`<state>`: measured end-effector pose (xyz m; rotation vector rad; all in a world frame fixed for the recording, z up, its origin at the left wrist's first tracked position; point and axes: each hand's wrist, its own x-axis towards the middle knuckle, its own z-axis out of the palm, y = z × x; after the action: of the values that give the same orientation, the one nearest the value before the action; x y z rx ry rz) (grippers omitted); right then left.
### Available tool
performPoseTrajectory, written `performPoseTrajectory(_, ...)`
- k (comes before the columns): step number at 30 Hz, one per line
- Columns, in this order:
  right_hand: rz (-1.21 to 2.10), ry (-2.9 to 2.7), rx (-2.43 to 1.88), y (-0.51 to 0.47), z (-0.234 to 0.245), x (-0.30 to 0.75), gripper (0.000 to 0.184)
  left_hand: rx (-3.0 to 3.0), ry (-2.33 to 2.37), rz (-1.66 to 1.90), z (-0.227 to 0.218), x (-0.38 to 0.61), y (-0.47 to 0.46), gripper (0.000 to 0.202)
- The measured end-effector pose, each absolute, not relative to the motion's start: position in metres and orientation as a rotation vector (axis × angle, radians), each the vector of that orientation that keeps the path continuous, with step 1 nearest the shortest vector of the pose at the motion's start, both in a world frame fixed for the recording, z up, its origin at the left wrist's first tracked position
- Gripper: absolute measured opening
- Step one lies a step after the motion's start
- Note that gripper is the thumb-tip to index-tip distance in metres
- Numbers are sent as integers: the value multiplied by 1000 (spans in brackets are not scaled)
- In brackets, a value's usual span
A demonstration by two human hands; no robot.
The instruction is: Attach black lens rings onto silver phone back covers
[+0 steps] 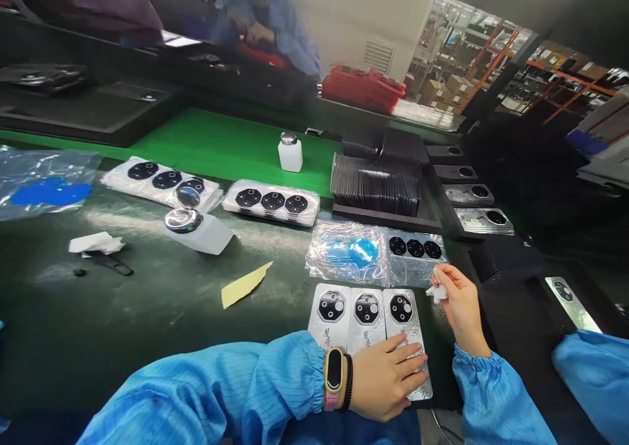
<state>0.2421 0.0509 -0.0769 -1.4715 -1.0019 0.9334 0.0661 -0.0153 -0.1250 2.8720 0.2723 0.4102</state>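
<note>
Three silver phone back panels [366, 320] with black octagonal camera areas lie side by side at the table's front. My left hand [386, 378], wearing a yellow-cased band at the wrist, rests flat over the lower part of the middle and right panels, fingers spread. To the right of the panels and slightly above the table, my right hand [459, 301] pinches a crumpled white wipe [437, 293]. Just beyond the panels is a clear plastic sheet with three black octagons [415, 248], beside clear bags with a round blue piece [362, 253].
White bottles with metal tops stand on the green mat [290, 153] and nearer left [209, 234], the latter with its lid up. A rack [376, 186] holds many dark sheets. Stacks of octagon sheets [272, 204], a yellow paper scrap [246, 286] and a co-worker's blue sleeve [594, 373] surround the panels.
</note>
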Motion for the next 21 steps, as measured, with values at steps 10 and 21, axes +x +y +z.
performPoseTrajectory(10, 833, -954, -1578, 43, -75, 251, 36, 2888, 305, 519, -120, 67, -29, 43)
performPoseTrajectory(21, 744, -948, -1683, 28, -80, 255, 44, 3012, 401, 703, -124, 71, -37, 41)
